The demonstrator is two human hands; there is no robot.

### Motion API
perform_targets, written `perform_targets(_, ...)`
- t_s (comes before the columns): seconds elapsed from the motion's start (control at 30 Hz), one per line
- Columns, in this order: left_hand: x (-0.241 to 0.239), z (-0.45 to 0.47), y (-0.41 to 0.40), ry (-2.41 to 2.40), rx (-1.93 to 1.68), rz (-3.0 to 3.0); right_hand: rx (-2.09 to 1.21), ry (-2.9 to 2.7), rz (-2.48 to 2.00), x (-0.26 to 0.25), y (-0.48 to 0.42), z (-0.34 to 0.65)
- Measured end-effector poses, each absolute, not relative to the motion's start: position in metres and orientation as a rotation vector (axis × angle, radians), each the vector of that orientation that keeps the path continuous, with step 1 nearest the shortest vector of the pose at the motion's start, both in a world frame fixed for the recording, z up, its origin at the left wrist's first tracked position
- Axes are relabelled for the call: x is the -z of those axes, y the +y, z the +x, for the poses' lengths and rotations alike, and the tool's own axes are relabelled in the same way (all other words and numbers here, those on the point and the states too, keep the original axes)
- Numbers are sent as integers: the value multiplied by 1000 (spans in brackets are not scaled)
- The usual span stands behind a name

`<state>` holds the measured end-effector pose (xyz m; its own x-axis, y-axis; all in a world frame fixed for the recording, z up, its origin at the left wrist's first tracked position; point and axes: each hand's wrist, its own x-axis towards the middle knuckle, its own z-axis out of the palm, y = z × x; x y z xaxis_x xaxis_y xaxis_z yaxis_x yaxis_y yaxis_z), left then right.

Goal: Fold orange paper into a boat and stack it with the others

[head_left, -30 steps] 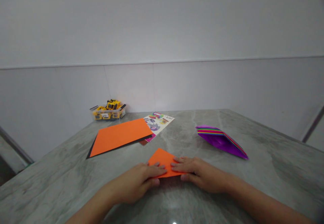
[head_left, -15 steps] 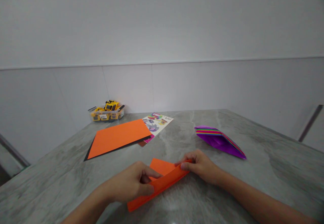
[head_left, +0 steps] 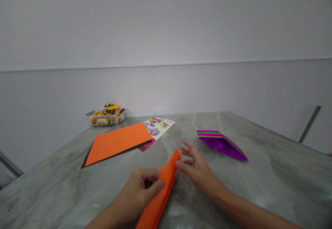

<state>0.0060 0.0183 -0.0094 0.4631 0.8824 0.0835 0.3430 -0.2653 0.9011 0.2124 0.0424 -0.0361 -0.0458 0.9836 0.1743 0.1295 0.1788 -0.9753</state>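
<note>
My left hand (head_left: 141,189) pinches a folded piece of orange paper (head_left: 164,187) between thumb and fingers near its middle. The paper forms a narrow strip that slants from the bottom edge of the view up to a pointed end. Close by that upper end is my right hand (head_left: 195,168), its fingers apart. Its thumb is beside the paper's edge; whether it touches, I cannot tell. Part of the paper behind my left fingers is hidden.
Further back on the grey marbled table (head_left: 215,201) lie orange sheets (head_left: 118,142) with a black one beneath, partly over a printed leaflet (head_left: 159,127). A clear box of yellow toy vehicles (head_left: 106,115) stands back left. Folded purple paper with rainbow-striped edges (head_left: 221,144) lies right.
The orange paper has turned so its far end points more away from me. My right hand has let go of that end and spread its fingers, while my left still pinches it.
</note>
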Motion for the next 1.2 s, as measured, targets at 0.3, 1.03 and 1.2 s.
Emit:
perform_targets(0.3, 13, 16, 10, 789, -955, 1336, -1870, -1312, -711, 33, 4, 189)
perform_targets(1.03, 10, 17, 6, 1100, -1136, 1784, -1717, -1570, -634, 20, -8, 179)
perform_targets(1.2, 1, 15, 9, 1089, -1198, 1611, -1652, -1681, -660, 18, -11, 182)
